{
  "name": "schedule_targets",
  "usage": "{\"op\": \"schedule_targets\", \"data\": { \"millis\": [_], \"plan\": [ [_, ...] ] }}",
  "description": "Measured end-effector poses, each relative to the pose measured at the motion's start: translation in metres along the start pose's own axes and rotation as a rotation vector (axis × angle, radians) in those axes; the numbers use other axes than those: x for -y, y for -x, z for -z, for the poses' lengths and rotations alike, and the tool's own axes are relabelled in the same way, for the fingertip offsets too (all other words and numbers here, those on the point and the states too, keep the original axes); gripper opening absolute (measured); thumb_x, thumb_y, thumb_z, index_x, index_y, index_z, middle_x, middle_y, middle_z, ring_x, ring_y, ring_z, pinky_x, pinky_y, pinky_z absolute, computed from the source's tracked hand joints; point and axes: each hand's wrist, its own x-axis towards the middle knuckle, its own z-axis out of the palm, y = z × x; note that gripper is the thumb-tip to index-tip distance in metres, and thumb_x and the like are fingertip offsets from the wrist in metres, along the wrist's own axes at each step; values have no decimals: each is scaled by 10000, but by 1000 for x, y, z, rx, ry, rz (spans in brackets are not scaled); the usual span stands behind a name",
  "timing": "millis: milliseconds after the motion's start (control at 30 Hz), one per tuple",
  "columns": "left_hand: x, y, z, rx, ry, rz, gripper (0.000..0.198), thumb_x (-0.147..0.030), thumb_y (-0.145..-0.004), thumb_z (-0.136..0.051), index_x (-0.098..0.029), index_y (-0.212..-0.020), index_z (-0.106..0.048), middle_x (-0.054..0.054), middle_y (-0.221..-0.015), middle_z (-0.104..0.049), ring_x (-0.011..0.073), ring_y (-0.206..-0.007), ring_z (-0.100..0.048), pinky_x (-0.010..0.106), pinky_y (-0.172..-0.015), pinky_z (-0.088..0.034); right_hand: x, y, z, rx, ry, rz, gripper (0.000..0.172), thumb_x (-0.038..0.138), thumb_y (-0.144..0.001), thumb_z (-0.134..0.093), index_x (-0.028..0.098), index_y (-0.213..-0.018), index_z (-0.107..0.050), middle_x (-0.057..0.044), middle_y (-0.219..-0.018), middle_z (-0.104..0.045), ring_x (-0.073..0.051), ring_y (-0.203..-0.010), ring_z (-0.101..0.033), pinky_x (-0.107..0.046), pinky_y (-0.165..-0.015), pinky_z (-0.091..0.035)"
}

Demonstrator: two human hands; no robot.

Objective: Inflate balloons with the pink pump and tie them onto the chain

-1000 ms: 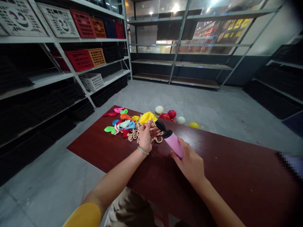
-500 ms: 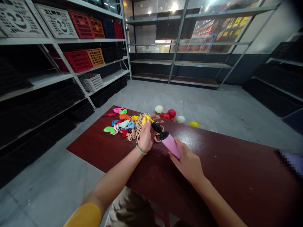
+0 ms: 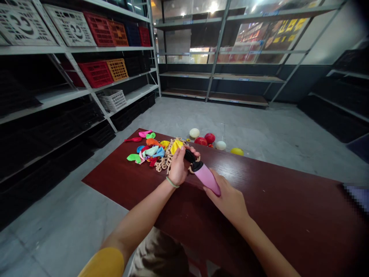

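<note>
My left hand point(image 3: 178, 166) is closed around the black nozzle end of a pink hand pump point(image 3: 205, 176) and pinches a limp yellow balloon point(image 3: 176, 146) against it. My right hand point(image 3: 230, 199) grips the pink barrel of the pump from behind, low over the dark red table point(image 3: 276, 215). Just beyond my left hand lies a pile of flat coloured balloons point(image 3: 147, 151) and a tangle of beige wooden rings or cord pieces point(image 3: 163, 161).
Several inflated balloons, white point(image 3: 194, 133), red point(image 3: 209, 138) and yellow point(image 3: 236, 151), lie on the grey floor past the table's far edge. Metal shelving with red, orange and white crates point(image 3: 98, 71) lines the left wall; more shelves stand at the back.
The yellow balloon was swollen a second ago and is now limp and small. My left hand has closed further round the pump's nozzle, and the pump has shifted slightly left.
</note>
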Motion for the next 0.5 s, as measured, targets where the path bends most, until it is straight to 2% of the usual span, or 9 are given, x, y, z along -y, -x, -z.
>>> {"op": "schedule_targets", "data": {
  "millis": [100, 233, 333, 400, 500],
  "plan": [
    [-2, 2, -3, -12, 12, -1, 277, -482, -886, -620, -213, -949, -595, 16, -780, -575, 149, -720, -613, 412, -874, -562, 2, 0, -2, -1, 72, 11, 606, 446, -954, -470, 265, -1511, -318, -81, -1178, -684, -228, -878, -700, -323, -632, -539],
    [-1, 6, -8, -45, 17, -17, 315, -526, -900, -579, -215, -871, -548, 3, -751, -528, 122, -646, -559, 388, -831, -568, 5, 0, -8, -26, 106, 49, 623, 456, -955, -462, 217, -1508, -302, -109, -1122, -686, -236, -838, -690, -331, -629, -515],
    [3, 6, -8, -106, -2, -84, 301, -506, -917, -558, -219, -833, -523, -11, -718, -494, 101, -557, -495, 343, -737, -566, 6, 0, -13, -21, 111, 51, 607, 478, -928, -501, 212, -1455, -359, -91, -1089, -694, -233, -827, -687, -326, -624, -494],
    [4, 1, -6, -159, -26, -132, 292, -487, -915, -566, -219, -812, -514, -17, -692, -478, 92, -508, -460, 304, -627, -541, 5, -1, -15, -7, 125, 55, 536, 464, -919, -515, 203, -1380, -433, -74, -1060, -701, -226, -815, -684, -318, -617, -472],
    [-7, -14, 4, -243, -58, -227, 295, -488, -908, -568, -222, -803, -495, -22, -668, -469, 89, -478, -444, 252, -481, -454, -3, -4, -15, 7, 166, 98, 425, 392, -907, -529, 204, -1287, -505, -52, -1032, -701, -212, -827, -672, -307, -631, -442]
  ]
}}
